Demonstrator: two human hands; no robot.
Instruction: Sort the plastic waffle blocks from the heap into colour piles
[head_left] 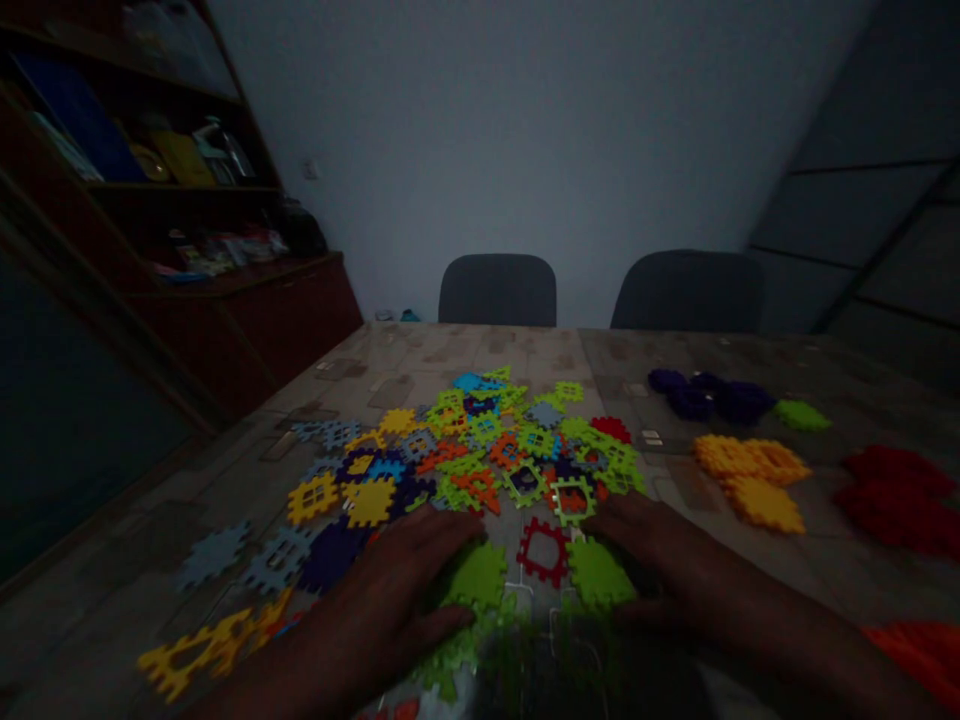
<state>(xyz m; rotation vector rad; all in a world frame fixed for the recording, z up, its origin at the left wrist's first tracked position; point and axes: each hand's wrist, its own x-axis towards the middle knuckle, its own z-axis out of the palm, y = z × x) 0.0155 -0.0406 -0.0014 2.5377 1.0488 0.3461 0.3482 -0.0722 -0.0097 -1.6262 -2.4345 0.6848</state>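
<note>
Looking out from the head camera, shows the left hand curled beside a solid lime-green square plastic tile with toothed edges, with thumb and fingers half spread. Shows the right hand similarly part-open, beside a matching lime-green plastic tile. Cannot tell, in such dim light, of any firm pinch on either. Places both tiles near the person on the patterned table, to either side of a hollow red toothed plastic frame. Shows just beyond them a loose heap of multicoloured toothed plastic pieces.

Could go wrong by brushing the heap with outstretched fingers, so scattering or mixing its pieces. Could also catch the red frame by bringing the hands together, or lose a thin tile through a loose, uneven grip. Might knock over the yellow toothed plastic stack by swinging the right forearm too wide.

As for containers, shows on the left a dark wooden shelf unit, holding clear plastic bags, a blue folder-like item and small packets. Cannot make out anything inside the bags.
</note>
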